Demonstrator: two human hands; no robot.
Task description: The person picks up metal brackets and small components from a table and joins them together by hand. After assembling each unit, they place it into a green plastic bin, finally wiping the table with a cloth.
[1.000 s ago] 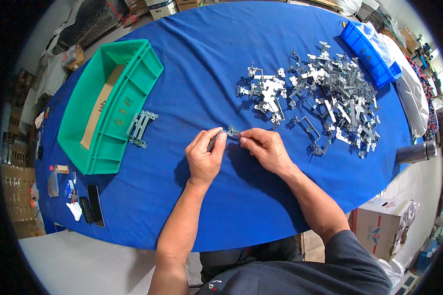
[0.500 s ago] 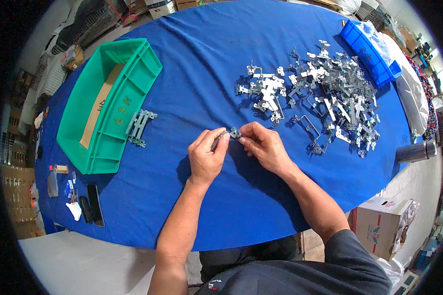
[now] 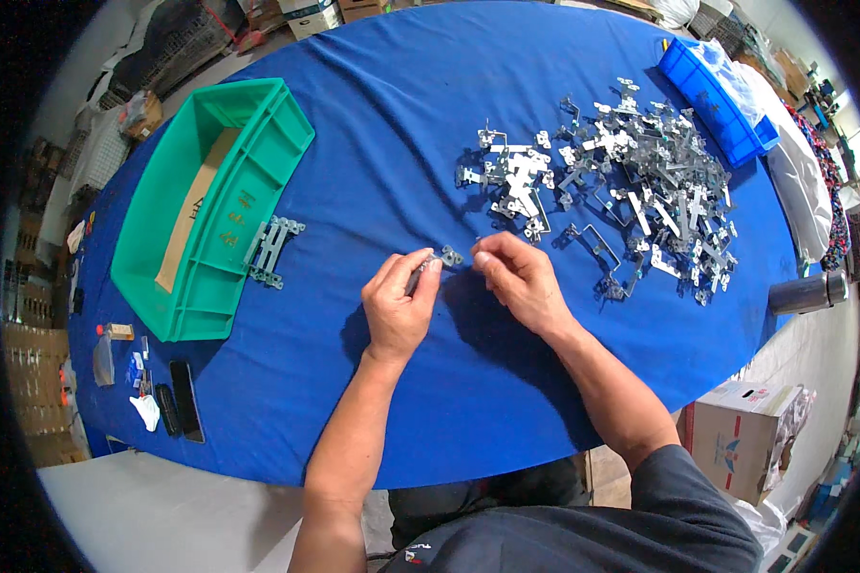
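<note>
My left hand [image 3: 397, 304] is closed in a pinch on a small metal bracket [image 3: 451, 255], whose holed end sticks out to the right past the fingertips. The rest of that bracket is hidden in the fingers. Just right of it, and apart from it, my right hand [image 3: 526, 286] has thumb and fingertips pressed together; whether anything small is between them cannot be made out. Beyond my right hand lies a small group of metal brackets [image 3: 521, 181], beside a big heap of similar brackets [image 3: 664, 162]. Several more brackets [image 3: 272, 250] lie in a neat stack at left.
A green plastic crate [image 3: 258, 205] stands at left, tilted in view, with cardboard inside. At far right are a blue bin [image 3: 712, 100] and a metal cylinder [image 3: 807, 293]. A phone [image 3: 187, 401] and small items lie at near left. A carton [image 3: 741, 435] stands beyond the table.
My right hand has drawn off a little to the right, away from the bracket, and its fingertips have come together. My left hand has stayed almost in place with the bracket.
</note>
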